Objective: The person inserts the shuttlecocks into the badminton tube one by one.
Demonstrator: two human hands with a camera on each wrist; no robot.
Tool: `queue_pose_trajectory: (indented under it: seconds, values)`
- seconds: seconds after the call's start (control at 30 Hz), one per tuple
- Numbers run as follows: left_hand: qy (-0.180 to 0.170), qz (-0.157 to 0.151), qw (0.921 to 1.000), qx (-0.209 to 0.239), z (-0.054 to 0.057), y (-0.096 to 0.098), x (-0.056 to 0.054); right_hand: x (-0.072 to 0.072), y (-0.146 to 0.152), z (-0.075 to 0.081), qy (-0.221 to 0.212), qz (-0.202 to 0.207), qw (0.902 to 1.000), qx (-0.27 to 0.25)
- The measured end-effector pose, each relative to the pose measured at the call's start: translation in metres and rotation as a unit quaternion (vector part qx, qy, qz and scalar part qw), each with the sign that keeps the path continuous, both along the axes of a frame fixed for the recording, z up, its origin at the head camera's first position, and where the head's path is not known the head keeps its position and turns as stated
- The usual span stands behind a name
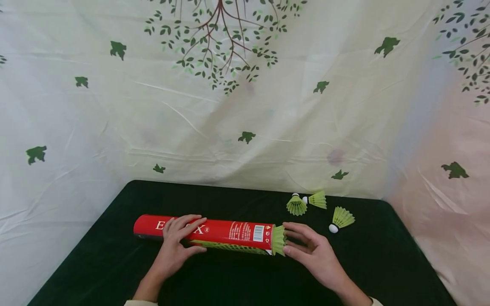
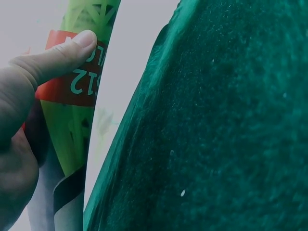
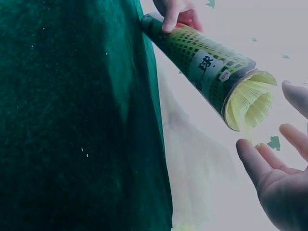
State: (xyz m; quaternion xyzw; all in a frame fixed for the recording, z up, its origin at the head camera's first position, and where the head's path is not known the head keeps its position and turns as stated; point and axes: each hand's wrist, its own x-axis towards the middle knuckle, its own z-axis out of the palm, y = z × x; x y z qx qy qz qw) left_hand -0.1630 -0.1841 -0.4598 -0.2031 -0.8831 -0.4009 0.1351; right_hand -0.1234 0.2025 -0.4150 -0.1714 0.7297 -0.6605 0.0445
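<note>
Left hand is gripping red tube on green table, right hand is hovering unclenched beside shuttlecock poking from its right end, apparently mid-transfer in or out, next probably needing a light push or pinch.

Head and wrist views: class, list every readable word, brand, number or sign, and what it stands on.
"E" and "X®": red and green cylindrical tube; the left hand hides letters between.
"12", upside down: the tube's orange-red band; adjoining characters are incomplete.
"球": the tube's pale label; the character below is blurred.
White print and signs around the striped barcode: too small.
Small white sticker: blurred.
</note>
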Motion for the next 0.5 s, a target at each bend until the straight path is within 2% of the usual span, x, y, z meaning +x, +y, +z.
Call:
queue_pose_trajectory:
  seconds: [0.2,0.5]
  values:
    - [-0.007,-0.001,1.0,0.0,0.0,-0.001,-0.003,-0.003,-0.003,-0.003,0.021,-0.017,0.9996,0.006]
    - [-0.011,-0.004,0.9999,-0.004,0.0,-0.001,-0.005,-0.005,-0.013,-0.007,-0.005,-0.022,0.9994,0.026]
